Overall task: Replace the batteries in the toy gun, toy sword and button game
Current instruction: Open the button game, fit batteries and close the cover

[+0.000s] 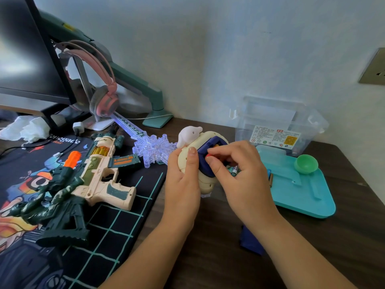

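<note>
The button game point(206, 184) is being held just above the dark table point(208, 257), centre of view. Its long axis is running from the near edge away toward the wall, with the white animal figure point(190, 134) at the far end and the navy battery compartment point(203, 151) facing up and to the right.

The left hand point(181, 184) is gripping the cream body, its thumb lying flat across it. The right hand point(239, 174) is curling over the compartment, its fingertips pinching a red-tipped battery point(209, 156) at the opening. A loose battery point(234, 171) is lying just beside this hand, and a navy cover point(250, 243) is lying on the table, partly hidden by the right forearm.

The toy gun point(100, 176) is lying on the printed mat point(116, 226), its long axis diagonal, with the dark stock near left and the barrel far right. The toy sword point(154, 148) is lying beyond it, its glowing blade pointing far left and its grip hidden behind the game.

The mat is showing the word "Renegade". The label on the clear box point(277, 122) is too small to read. A teal tray point(302, 195) is sitting in front of the box.
</note>
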Tool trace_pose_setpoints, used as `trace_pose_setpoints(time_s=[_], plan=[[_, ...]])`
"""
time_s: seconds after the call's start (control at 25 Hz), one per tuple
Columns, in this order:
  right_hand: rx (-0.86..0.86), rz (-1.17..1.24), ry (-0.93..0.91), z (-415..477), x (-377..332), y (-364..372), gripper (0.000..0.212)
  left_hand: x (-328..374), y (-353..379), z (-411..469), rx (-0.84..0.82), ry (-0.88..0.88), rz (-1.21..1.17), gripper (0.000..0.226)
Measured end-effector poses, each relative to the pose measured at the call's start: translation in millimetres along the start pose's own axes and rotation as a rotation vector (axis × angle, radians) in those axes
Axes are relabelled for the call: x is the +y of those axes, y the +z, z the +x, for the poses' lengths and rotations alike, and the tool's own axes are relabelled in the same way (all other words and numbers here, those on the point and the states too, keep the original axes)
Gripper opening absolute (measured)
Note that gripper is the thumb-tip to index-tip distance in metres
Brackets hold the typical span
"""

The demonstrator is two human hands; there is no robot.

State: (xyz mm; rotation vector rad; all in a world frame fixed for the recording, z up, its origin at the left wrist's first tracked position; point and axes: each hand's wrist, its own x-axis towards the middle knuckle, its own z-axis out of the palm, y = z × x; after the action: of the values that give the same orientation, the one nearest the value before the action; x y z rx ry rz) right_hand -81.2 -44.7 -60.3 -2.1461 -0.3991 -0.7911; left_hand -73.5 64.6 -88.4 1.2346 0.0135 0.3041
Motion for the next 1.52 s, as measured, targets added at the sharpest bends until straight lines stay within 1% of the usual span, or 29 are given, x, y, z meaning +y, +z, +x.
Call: trace_pose_setpoints(time_s=[0.08, 0.16, 0.24, 0.32, 0.36, 0.4, 0.48, 0.52, 0.56, 0.6, 0.64, 0.68, 0.72, 0.76, 0.8, 0.84, 0.88, 0.92, 0.96, 1.0, 1.04, 1.12, 1.2, 1.28, 1.36, 1.44, 1.52], plan=[[0.033, 0.041, 0.121, 1, -2, -1, 0.035, -1, 1, -1, -0.013, -0.02, 0.004, 0.043], [-0.01, 0.128, 0.267, 2, -4, -1, 0.052, -1, 1, -1, -0.019, -0.045, 0.005, 0.045], [-0.109, 0.352, 0.45, 6, -2, -1, 0.071, 0, 0, -1, -0.019, -0.049, 0.002, 0.048], [-0.153, 0.684, 0.596, 9, 2, -3, 0.094, 2, -1, -2, -0.037, -0.039, 0.015, 0.053], [-0.14, 0.805, 0.646, 10, 3, -4, 0.099, 3, 0, -3, -0.054, -0.032, 0.028, 0.055], [-0.121, 0.85, 0.671, 9, 4, -4, 0.099, 2, 0, -3, -0.065, -0.031, 0.037, 0.054], [-0.125, 0.75, 0.68, 8, 4, -3, 0.085, 1, 0, -2, -0.076, -0.05, 0.023, 0.055], [-0.17, 0.68, 0.678, 9, 4, -3, 0.079, 1, -2, 0, -0.083, -0.063, 0.01, 0.058], [-0.24, 0.638, 0.68, 10, 5, -6, 0.078, 2, -3, 2, -0.097, -0.081, -0.012, 0.062], [-0.294, 0.64, 0.695, 13, 8, -11, 0.077, 2, -5, 5, -0.115, -0.1, -0.038, 0.064], [-0.309, 0.657, 0.718, 19, 11, -20, 0.072, 2, -8, 8, -0.13, -0.118, -0.055, 0.064], [-0.293, 0.634, 0.724, 25, 12, -32, 0.061, 2, -10, 10, -0.138, -0.13, -0.052, 0.061], [-0.275, 0.539, 0.709, 30, 12, -45, 0.046, 3, -11, 10, -0.142, -0.139, -0.038, 0.056], [-0.299, 0.382, 0.684, 32, 14, -58, 0.032, 3, -12, 10, -0.146, -0.145, -0.023, 0.052], [-0.396, 0.205, 0.647, 33, 16, -70, 0.021, 3, -13, 10, -0.151, -0.151, -0.016, 0.048], [-0.569, 0.028, 0.605, 30, 17, -78, 0.014, 4, -13, 9, -0.161, -0.159, -0.015, 0.045], [-0.772, -0.127, 0.577, 25, 17, -83, 0.013, 5, -13, 9, -0.176, -0.169, -0.021, 0.044], [-0.967, -0.263, 0.575, 19, 18, -85, 0.021, 6, -12, 9, -0.199, -0.178, -0.03, 0.045], [-1.111, -0.374, 0.589, 11, 19, -86, 0.033, 5, -11, 8, -0.224, -0.186, -0.034, 0.048], [-1.188, -0.437, 0.612, 5, 19, -84, 0.044, 4, -10, 7, -0.245, -0.193, -0.03, 0.051], [-1.209, -0.454, 0.633, -1, 17, -83, 0.053, 3, -8, 6, -0.261, -0.202, -0.021, 0.056], [-1.196, -0.448, 0.588, -10, 16, -79, 0.059, 0, -5, 2, -0.287, -0.211, 0.005, 0.063], [-1.178, -0.453, 0.497, -17, 18, -73, 0.056, -3, -3, -1, -0.298, -0.222, 0.016, 0.072], [-1.132, -0.412, 0.455, -20, 22, -71, 0.047, -4, -3, -3, -0.307, -0.233, 0.023, 0.074], [-1.054, -0.279, 0.491, -20, 27, -77, 0.035, -3, -3, -5, -0.291, -0.24, 0.032, 0.068], [-0.911, -0.035, 0.611, -16, 30, -90, 0.026, -2, -2, -5, -0.271, -0.248, 0.036, 0.066], [-0.66, 0.2, 0.685, -9, 30, -103, 0.021, -2, -1, -3, -0.28, -0.254, 0.055, 0.068]])
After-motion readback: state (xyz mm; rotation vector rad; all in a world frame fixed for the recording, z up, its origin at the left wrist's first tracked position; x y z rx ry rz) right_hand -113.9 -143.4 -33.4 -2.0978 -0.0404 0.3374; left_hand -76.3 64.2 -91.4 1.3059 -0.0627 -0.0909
